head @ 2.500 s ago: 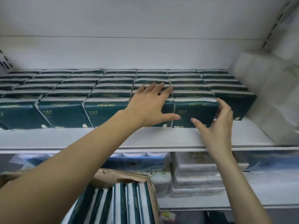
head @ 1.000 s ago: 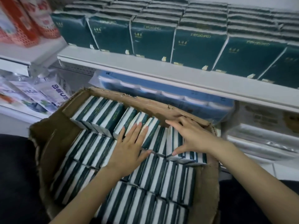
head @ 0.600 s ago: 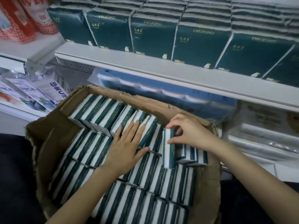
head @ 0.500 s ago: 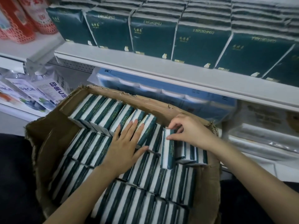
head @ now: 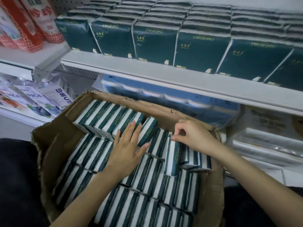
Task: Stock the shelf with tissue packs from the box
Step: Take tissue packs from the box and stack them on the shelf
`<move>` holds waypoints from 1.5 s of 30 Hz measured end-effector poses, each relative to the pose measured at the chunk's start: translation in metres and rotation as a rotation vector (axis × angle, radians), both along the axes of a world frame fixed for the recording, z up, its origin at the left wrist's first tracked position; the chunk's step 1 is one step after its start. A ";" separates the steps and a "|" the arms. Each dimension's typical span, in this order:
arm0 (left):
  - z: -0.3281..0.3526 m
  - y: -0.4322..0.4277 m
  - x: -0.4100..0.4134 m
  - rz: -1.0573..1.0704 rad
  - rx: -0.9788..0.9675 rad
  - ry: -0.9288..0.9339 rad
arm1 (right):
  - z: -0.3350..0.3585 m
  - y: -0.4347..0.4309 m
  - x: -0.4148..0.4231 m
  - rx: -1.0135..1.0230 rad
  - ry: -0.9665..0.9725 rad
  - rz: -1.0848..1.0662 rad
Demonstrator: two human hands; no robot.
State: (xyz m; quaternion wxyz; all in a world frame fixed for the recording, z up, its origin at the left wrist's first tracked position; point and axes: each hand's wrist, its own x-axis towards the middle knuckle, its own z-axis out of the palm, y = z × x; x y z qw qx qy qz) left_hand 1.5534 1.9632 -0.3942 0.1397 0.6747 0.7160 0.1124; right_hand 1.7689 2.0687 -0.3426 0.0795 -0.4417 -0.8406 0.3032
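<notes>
A torn cardboard box (head: 50, 145) in front of me is packed with several dark green and white tissue packs standing on edge. My left hand (head: 127, 149) lies flat, fingers straight, on packs in the box's middle. My right hand (head: 192, 136) pinches the top end of one tissue pack (head: 172, 157), which sticks up above its neighbours at the right side of the box. Above, the white shelf (head: 164, 79) holds rows of the same green tissue packs (head: 154, 43), front faces towards me.
Blue-wrapped tissue bundles (head: 164, 95) lie on the lower shelf behind the box. Red packages (head: 31, 23) stand on the neighbouring shelf at upper left, with white and blue cartons (head: 55, 94) below them. Pale wrapped goods (head: 268, 128) sit at lower right.
My view dropped from the shelf to the box. Both hands moved down into it; the right hand took hold of one pack and raised it above the others, while the left stayed flat.
</notes>
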 end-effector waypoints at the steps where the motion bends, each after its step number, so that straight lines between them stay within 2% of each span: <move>1: 0.002 -0.004 0.003 0.023 0.023 -0.061 | 0.001 -0.001 0.000 0.015 0.001 -0.003; 4: 0.013 -0.014 0.016 0.068 0.080 -0.239 | 0.007 -0.005 0.001 0.047 0.032 -0.033; 6: 0.022 -0.022 0.025 0.109 0.107 -0.362 | 0.015 -0.006 0.004 0.044 0.124 -0.112; 11: 0.050 -0.033 0.050 0.234 0.208 -0.627 | 0.042 -0.006 0.018 -0.070 0.623 -0.417; 14: 0.068 -0.030 0.069 0.160 0.293 -0.672 | 0.056 -0.010 0.027 -0.078 0.857 -0.591; 21: 0.098 -0.007 0.118 0.027 0.298 -0.774 | 0.090 -0.027 0.058 0.163 0.999 -0.736; 24: 0.107 0.010 0.138 -0.021 0.250 -0.830 | 0.102 -0.036 0.080 0.185 1.010 -0.762; 27: 0.116 0.021 0.163 -0.054 0.203 -0.886 | 0.108 -0.040 0.112 0.167 0.944 -0.791; 29: 0.124 0.026 0.181 -0.081 0.160 -0.932 | 0.114 -0.042 0.135 0.199 0.834 -0.784; 32: 0.134 0.032 0.206 -0.140 0.094 -0.997 | 0.126 -0.045 0.169 0.282 0.607 -0.699; 35: 0.142 0.042 0.227 -0.244 0.052 -0.984 | 0.136 -0.043 0.205 0.402 0.284 -0.558; 37: 0.149 0.052 0.237 -0.354 0.019 -0.857 | 0.145 -0.040 0.231 0.479 0.035 -0.488; 39: 0.160 0.068 0.240 -0.471 0.030 -0.584 | 0.157 -0.036 0.259 0.548 -0.167 -0.477; 41: 0.173 0.092 0.238 -0.512 0.180 -0.347 | 0.169 -0.029 0.285 0.554 -0.253 -0.503; 43: 0.190 0.118 0.234 -0.503 0.343 -0.232 | 0.176 -0.019 0.302 0.575 -0.301 -0.525; 45: 0.202 0.145 0.230 -0.503 0.403 -0.094 | 0.176 -0.008 0.310 0.605 -0.412 -0.557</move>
